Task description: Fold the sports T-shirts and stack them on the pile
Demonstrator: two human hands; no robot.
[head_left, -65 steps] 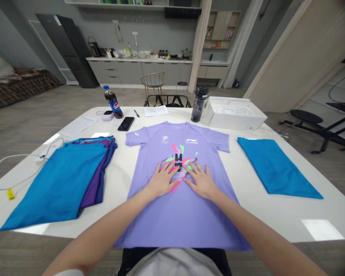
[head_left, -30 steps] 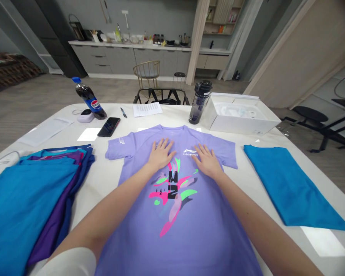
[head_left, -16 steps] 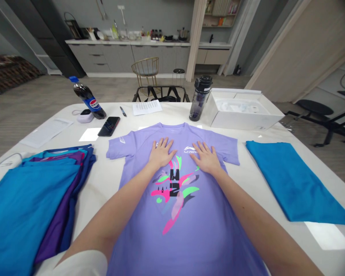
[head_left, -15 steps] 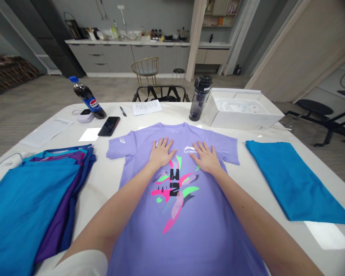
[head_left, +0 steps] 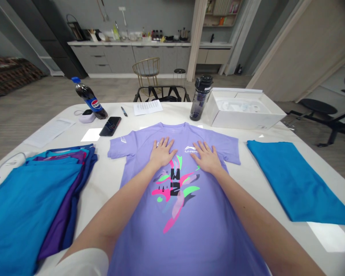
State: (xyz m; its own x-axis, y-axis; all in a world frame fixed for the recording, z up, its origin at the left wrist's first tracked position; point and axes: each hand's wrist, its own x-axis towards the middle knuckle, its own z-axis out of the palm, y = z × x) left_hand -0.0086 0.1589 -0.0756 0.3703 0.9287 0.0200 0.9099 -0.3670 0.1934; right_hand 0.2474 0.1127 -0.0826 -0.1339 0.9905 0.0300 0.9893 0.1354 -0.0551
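Palms down, fingers spread, my left hand [head_left: 162, 152] and right hand [head_left: 207, 158] press the "LI-NING" shirt [head_left: 189, 230], collar pointing away, long axis running from me.

One head-worn view looks forward and down, quite near.

The purple shirt [head_left: 201, 230] is smooth, matt cloth, and so is the folded blue cloth [head_left: 297, 182]. The table [head_left: 103, 161] looks smooth and shiny. The cola bottle [head_left: 89, 99] looks like shiny plastic, the phone [head_left: 110, 126] has a glossy black face, and the printed sheet [head_left: 148, 107] is flat paper.
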